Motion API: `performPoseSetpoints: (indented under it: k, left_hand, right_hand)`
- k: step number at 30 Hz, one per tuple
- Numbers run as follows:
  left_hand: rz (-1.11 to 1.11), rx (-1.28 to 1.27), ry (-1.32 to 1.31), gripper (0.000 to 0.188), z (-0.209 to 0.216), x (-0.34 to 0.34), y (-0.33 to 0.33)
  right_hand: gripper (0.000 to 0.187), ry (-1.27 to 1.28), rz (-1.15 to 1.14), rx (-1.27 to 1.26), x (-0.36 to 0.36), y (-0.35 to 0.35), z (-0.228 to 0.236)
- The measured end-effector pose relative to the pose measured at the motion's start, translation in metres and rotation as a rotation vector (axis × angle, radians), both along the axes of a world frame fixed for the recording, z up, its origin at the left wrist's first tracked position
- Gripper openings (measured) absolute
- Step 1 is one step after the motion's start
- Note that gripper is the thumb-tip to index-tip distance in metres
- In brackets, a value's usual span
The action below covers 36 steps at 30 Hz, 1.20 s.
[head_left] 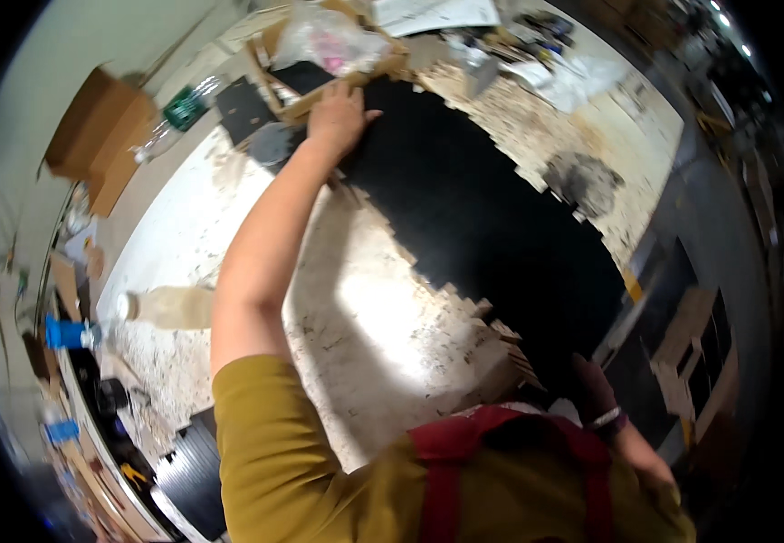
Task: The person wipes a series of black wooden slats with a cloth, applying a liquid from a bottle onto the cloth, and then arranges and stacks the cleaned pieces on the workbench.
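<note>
A long black panel point(482, 208) with ragged, stepped edges lies slantwise across the white table, from the far middle to the near right. Tan layers show along its near edge; I cannot tell whether it is one sheet or a stack. My left hand point(338, 119) reaches to its far end, back upward, fingers stretched out and thumb apart, beside an open cardboard box point(399, 61). Down at the panel's near right end is my right hand point(597, 391), dim and partly lost against the black, its fingers not clear.
The stained white table point(365, 335) bears a cloudy bottle point(170, 308) lying on its side at left. A green-labelled plastic bottle point(184, 109) and a brown carton point(102, 131) are farther back. Grey crumpled material point(584, 184) and scraps lie beyond the panel. A wooden frame point(695, 353) stands right.
</note>
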<state>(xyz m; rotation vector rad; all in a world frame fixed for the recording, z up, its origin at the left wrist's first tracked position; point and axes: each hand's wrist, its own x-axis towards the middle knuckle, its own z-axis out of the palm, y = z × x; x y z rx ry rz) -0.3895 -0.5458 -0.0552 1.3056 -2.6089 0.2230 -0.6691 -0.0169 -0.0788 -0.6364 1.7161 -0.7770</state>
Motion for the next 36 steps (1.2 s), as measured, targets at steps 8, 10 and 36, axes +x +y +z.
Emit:
performPoseSetpoints:
  k: [8,10,36]
  left_hand:
    - [-0.146,-0.024,0.338,0.045,-0.019,0.012,0.037]
    - [-0.171,-0.036,0.438,0.045,-0.011,0.006,0.064]
    - [-0.362,0.304,0.08,0.081,0.011,-0.063,0.394]
  right_hand:
    - [0.049,-0.276,-0.083,0.007,-0.011,-0.018,-0.005]
    - [0.047,-0.356,-0.196,0.022,-0.004,-0.033,0.015]
    - [0.054,-0.743,-0.293,-0.12,-0.029,-0.024,0.018]
